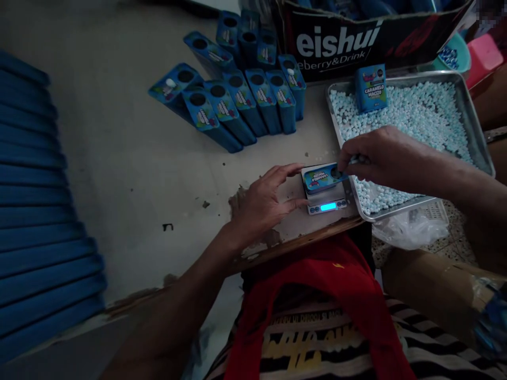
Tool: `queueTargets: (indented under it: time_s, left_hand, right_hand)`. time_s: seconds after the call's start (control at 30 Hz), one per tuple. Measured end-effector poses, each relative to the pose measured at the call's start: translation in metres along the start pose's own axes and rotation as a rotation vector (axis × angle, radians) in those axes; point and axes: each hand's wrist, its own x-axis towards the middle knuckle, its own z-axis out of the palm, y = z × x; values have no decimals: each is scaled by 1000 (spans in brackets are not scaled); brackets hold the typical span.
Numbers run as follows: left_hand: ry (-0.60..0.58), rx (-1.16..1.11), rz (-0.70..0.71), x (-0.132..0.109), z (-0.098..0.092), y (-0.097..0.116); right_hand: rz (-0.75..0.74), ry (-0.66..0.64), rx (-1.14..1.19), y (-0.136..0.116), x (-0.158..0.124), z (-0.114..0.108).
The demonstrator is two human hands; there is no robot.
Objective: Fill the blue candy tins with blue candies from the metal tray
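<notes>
A small digital scale (317,200) with a lit blue display sits near the table's front edge. Lying on it is a blue candy tin (320,180) labelled "Caramelo Macizo", with a dark round opening at its right end. My left hand (265,198) is at the scale's left side, thumb and fingers spread apart around its corners. Over the tin's opening, my right hand (370,155) has its fingers closed on some small pale candies (357,158). Beside the scale, a metal tray (486,161) holds many pale blue candies (431,119), and another blue tin (371,88) stands in it.
Several blue tins (241,95) stand grouped at the table's back. A long row of blue packs (39,211) lines the left side. Behind the tray are a black printed box (336,39) and a teal bowl (462,53). A plastic bag (412,229) lies below the tray.
</notes>
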Motion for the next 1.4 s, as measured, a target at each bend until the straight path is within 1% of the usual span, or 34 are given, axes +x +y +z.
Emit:
queueTargets:
  time_s: [0.07,0.13,0.23,0.3,0.37,0.43,0.5,0.53,0.57,0.63,0.7,0.77,0.83,0.97,1.07,1.13,1.23,1.3,1.4]
  left_hand:
    - [14,-33,-14,2,1,3]
    - [42,-54,-45,4,6,7]
    - [94,-96,-74,9,27,11]
    - [114,-151,-51,17,40,12]
    - [116,-145,24,32,44,14]
    - [110,-16,145,54,37,21]
    - [88,175,280,80,24,37]
    - [61,256,347,93,19,48]
    - [19,316,410,106,15,61]
    - [-94,365,505,126,16,86]
    - [-183,336,533,138,24,104]
    - [-198,290,518,143,36,108]
    - [-153,300,508,142,46,100]
    - [-6,438,533,137,56,72]
    - [29,487,582,136,61,58]
    - [67,487,552,136,63,56]
    - [110,452,467,133,64,60]
    - [117,443,445,130,65,64]
    - [166,455,414,128,69,66]
  right_hand:
    - [12,-6,-5,0,2,-3]
    - [49,15,100,12,1,-5]
    - [154,122,363,51,-5,2]
    - [218,197,493,81,-12,16]
    - [257,291,565,102,-19,37]
    - [277,452,680,111,-23,60]
    - [300,624,922,108,-24,82]
    - [314,684,1081,105,-23,91]
    - [327,718,1250,101,-20,98]
    - [348,717,1573,95,-13,108]
    - [377,672,1843,94,-5,112]
    - [421,627,2049,98,2,114]
    - [453,594,2182,103,7,117]
    - [427,531,2266,113,15,125]
    - [432,518,2283,116,18,128]
    - [430,509,2308,115,19,126]
    - [419,506,2334,112,18,124]
    - [417,518,2334,111,18,124]
    - [411,545,2316,111,16,126]
